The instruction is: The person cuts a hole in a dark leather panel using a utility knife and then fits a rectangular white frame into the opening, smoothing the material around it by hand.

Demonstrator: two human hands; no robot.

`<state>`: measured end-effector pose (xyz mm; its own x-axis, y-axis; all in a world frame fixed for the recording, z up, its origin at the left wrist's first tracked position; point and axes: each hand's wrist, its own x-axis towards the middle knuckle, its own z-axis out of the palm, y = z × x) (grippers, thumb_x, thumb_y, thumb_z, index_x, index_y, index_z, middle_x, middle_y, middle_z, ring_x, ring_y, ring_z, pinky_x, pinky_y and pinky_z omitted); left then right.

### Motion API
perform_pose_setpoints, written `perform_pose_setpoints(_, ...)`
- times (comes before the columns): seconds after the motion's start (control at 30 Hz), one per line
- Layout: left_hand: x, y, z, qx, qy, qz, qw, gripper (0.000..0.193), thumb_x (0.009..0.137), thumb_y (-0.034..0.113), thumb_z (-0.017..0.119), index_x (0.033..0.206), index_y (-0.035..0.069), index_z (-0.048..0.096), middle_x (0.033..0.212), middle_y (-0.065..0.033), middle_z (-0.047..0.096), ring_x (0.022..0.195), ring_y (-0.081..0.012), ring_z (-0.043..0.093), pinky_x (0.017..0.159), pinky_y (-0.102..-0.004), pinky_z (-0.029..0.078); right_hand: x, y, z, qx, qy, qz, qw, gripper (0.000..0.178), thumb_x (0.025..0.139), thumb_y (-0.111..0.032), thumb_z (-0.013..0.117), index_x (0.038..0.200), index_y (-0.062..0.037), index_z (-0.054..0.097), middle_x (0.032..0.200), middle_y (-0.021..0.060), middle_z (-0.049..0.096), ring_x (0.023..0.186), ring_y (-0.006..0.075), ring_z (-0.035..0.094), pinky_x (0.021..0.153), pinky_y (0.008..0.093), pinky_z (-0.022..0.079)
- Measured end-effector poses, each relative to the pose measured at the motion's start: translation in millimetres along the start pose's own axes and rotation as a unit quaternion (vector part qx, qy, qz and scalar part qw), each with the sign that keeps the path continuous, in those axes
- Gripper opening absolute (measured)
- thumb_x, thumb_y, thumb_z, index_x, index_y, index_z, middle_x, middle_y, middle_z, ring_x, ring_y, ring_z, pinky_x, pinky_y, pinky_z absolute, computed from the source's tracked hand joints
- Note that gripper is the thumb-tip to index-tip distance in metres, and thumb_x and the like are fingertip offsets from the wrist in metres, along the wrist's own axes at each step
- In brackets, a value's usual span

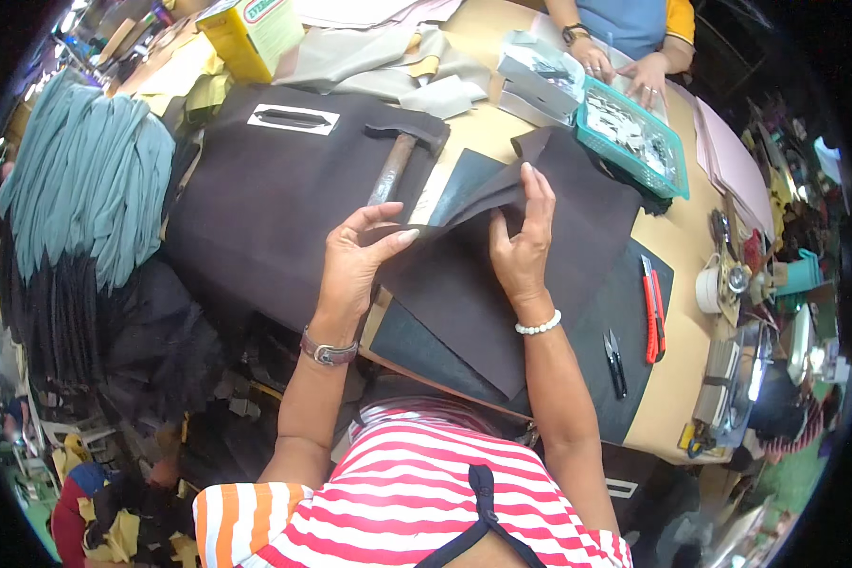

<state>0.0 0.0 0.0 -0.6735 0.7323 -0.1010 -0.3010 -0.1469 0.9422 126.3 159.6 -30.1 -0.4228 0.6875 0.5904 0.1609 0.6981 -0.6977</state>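
Note:
A dark brown fabric piece (473, 303) lies over a dark cutting mat (648, 360), its far edge lifted and folded up. My left hand (350, 256) pinches the left corner of that edge between thumb and fingers. Further along the fold, my right hand (523, 237) holds the raised fabric, thumb on the near side and fingers up along it. Just beyond my left hand, a hammer (395, 166) with a worn handle rests on a larger stack of dark fabric (246, 218). That stack carries a white rectangular patch (292, 119) with a dark slot.
Right of my right forearm lie a red box cutter (652, 308) and small black snips (614, 364). A green basket (677, 156) of small pale pieces stands beyond, near another person's hands (625, 76). Light-blue strips (85, 180) hang at left; a yellow box (248, 43) stands at back.

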Motion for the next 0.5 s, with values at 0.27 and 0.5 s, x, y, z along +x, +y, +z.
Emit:
perform_pose_setpoints(0.27,-6,4,5,-0.03,-0.009,0.002,1.0,0.033,0.074,-0.004,0.073,0.106,0.0,0.063,0.088,-0.0057,0.068,0.079,-0.0104,0.063,0.076,-0.0212,0.05,-2,-17,4,-0.065,-0.009,-0.184,0.981,0.045,0.072,0.002,0.063,0.114,-0.0142,0.062,0.127,0.0166,0.048,0.118,0.035,0.047,0.101,0.0482,0.036)
perform_pose_setpoints(0.5,-13,1,10,-0.064,-0.013,0.015,0.998,0.032,0.075,-0.005,0.071,0.105,0.0,0.063,0.089,-0.0068,0.068,0.08,-0.0111,0.065,0.076,-0.0213,0.052,-4,-21,6,-0.091,-0.031,-0.241,0.966,0.048,0.07,0.002,0.061,0.114,-0.0157,0.061,0.127,0.0133,0.05,0.12,0.0332,0.047,0.102,0.0502,0.034)
